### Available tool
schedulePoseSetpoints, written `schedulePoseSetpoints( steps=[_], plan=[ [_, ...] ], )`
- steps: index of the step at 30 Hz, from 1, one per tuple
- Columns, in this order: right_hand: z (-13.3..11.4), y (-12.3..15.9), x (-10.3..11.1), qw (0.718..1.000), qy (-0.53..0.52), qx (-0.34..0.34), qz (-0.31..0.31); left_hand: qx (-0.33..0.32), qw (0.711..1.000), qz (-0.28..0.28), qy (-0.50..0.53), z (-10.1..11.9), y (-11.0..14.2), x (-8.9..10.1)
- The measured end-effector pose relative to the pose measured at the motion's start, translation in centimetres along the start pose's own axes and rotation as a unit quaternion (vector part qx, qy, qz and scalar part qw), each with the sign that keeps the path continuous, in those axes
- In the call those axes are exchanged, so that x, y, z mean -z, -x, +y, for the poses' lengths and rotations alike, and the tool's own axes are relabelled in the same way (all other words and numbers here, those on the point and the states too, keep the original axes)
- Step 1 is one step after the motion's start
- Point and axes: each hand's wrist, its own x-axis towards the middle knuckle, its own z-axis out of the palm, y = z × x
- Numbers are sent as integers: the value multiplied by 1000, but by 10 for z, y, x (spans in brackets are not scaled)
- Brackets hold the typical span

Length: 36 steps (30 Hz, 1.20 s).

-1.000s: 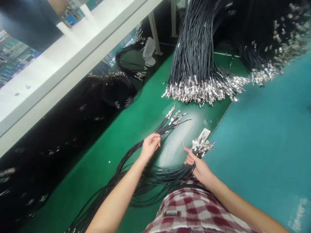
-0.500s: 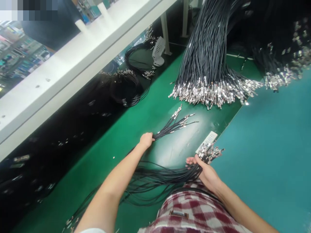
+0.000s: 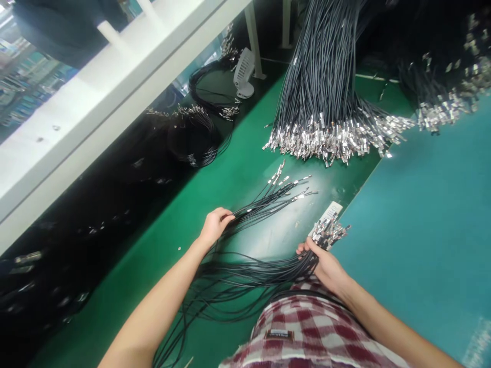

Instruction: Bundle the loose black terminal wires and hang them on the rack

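Note:
My right hand [image 3: 329, 266] is closed around a thick bundle of black cables [image 3: 264, 271], just below their silvery metal ends [image 3: 330, 231]. The rest of that bundle trails leftward and down over the green surface. Further left, my left hand [image 3: 217, 225] has thumb and fingers pinched together on a smaller bunch of thin black cables [image 3: 261, 207]. Those cables fan out to the right, and their metal-tipped ends lie over the green surface. Part of a pale label card [image 3: 333, 210] with dark markings shows behind the right-hand bundle.
A large sheaf of black cables [image 3: 322, 66] with metal ends lies at the top, with another pile [image 3: 441, 110] to its right. A small white fan [image 3: 244, 74] stands near a table leg. A white shelf edge [image 3: 126, 76] crosses the upper left, above coiled cables [image 3: 195, 135].
My left hand has shifted left and slightly down, and the small bunch of cables has spread out more. My right hand keeps its hold on the thick bundle. The view has tilted a little.

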Motion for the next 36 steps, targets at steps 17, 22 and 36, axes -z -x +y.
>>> schedulePoseSetpoints(
  steps=[17,22,36],
  plan=[
    [3,4,4,997,-26,61,-38,67,939,-16,337,44,39,2],
    [-9,3,9,997,-62,40,-35,26,961,-70,268,75,105,-34],
    [-4,34,23,988,-106,92,-67,42,975,-160,146,108,190,-96]
  ],
)
